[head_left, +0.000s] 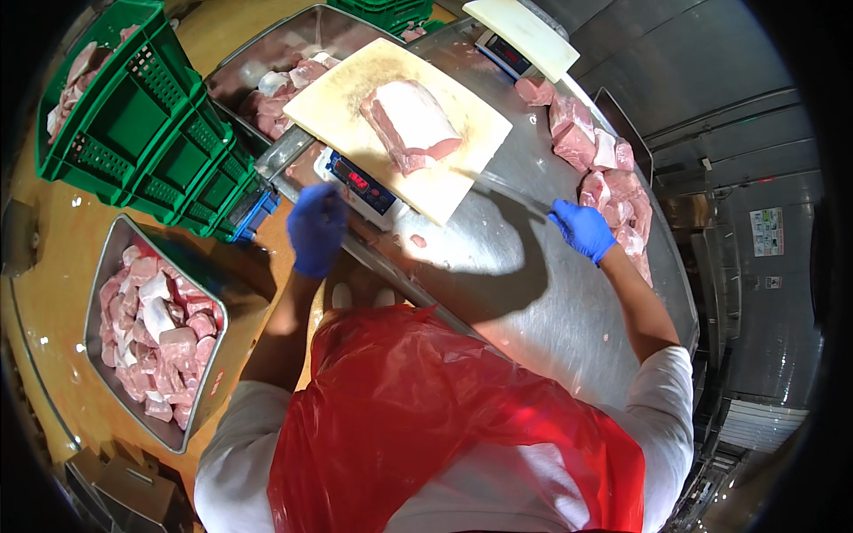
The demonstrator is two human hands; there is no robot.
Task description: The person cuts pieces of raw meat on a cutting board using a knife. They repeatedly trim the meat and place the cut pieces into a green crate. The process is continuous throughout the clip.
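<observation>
A large slab of raw meat (410, 124) with a white fat cap lies on a cream cutting board (484, 133). The board rests over a scale (362, 185) with a lit red display. My right hand (582, 231), in a blue glove, is closed round the handle of a knife (511, 190); its blade points left toward the board's edge. My left hand (317, 229), also gloved in blue, hovers by the scale at the table's near edge. Motion smears its fingers, so its grip is unclear. A small meat scrap (418, 241) sits on the metal table (542, 306) between my hands.
Several meat chunks (613, 191) line the table's right side. A second scale (505, 55) carries another board (524, 35). Metal tubs of cut meat stand at far left (267, 44) and lower left (203, 391). Green crates (133, 115) are stacked at left.
</observation>
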